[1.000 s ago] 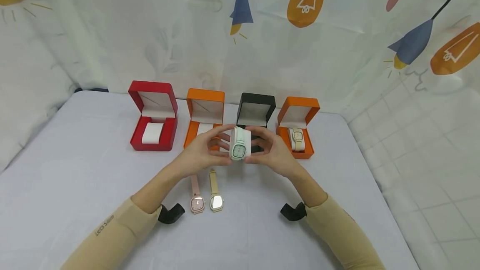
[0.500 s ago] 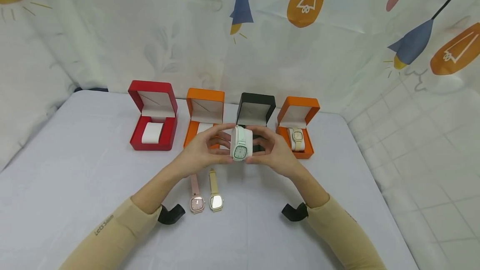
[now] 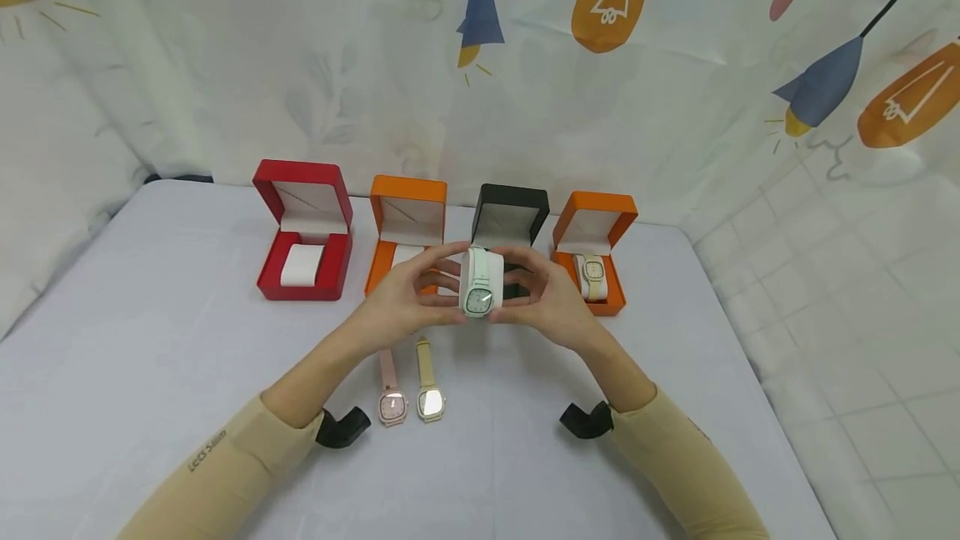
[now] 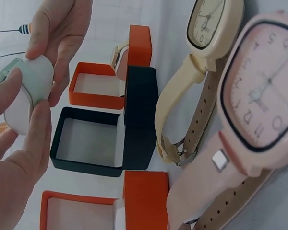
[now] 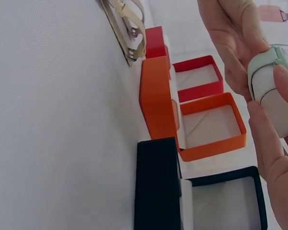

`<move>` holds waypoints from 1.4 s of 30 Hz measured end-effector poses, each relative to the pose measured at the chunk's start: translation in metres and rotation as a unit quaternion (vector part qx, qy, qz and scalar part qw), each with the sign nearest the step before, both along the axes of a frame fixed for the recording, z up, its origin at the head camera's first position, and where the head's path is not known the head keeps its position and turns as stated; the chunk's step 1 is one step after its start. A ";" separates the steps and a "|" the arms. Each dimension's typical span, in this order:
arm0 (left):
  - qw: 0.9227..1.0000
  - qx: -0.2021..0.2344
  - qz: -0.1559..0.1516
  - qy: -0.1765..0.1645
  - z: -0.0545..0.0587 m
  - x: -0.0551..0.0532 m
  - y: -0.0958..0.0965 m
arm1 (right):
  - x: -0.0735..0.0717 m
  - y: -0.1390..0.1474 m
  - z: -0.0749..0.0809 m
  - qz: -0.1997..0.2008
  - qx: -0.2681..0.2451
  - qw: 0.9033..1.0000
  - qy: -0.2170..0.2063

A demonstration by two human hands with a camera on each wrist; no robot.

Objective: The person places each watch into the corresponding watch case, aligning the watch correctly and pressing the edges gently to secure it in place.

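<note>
Both hands hold a mint-green wristwatch (image 3: 479, 300) wrapped round a white cushion (image 3: 496, 277), raised in front of the black box (image 3: 511, 215). My left hand (image 3: 401, 294) grips its left side, with fingertips at the top and thumb at the bottom. On the opposite side, my right hand (image 3: 551, 300) grips it likewise. The watch's square dial faces me. In the right wrist view, the mint strap (image 5: 261, 62) curves over the cushion between the fingers of both hands. The hands partly hide the black box and the left orange box (image 3: 408, 188).
A pink watch (image 3: 392, 407) and a cream watch (image 3: 431, 403) lie in front of my left hand's wrist. An open red box (image 3: 341, 273) with a white cushion stands at left. The right orange box (image 3: 615, 294) holds another cream watch (image 3: 593, 271) on its cushion.
Both hands keep their grip on the mint-green watch and its cushion, which have risen very slightly. A bright glint now crosses the dial. The boxes and the other watches stay put.
</note>
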State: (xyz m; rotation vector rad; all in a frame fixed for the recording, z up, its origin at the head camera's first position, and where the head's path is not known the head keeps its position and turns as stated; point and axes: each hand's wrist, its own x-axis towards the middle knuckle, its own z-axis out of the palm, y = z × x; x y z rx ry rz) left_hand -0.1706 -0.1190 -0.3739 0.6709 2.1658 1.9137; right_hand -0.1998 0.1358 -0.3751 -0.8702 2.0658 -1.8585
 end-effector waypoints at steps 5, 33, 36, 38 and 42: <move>1.000 -0.019 0.004 0.019 0.002 0.001 0.001 | 0.000 -0.001 0.002 -0.002 -0.002 1.000 0.003; 0.999 -0.019 -0.003 0.040 0.001 -0.002 0.007 | -0.003 0.000 -0.005 -0.004 -0.003 1.000 0.013; 0.999 -0.019 -0.003 0.035 0.002 -0.003 0.008 | -0.004 0.000 -0.005 -0.003 -0.004 1.000 0.011; 0.999 -0.020 -0.001 0.032 0.002 -0.002 0.009 | -0.005 0.000 -0.005 -0.003 -0.005 1.000 0.011; 0.999 -0.022 0.002 0.027 0.002 -0.003 0.009 | -0.005 0.000 -0.005 -0.005 -0.003 1.000 0.012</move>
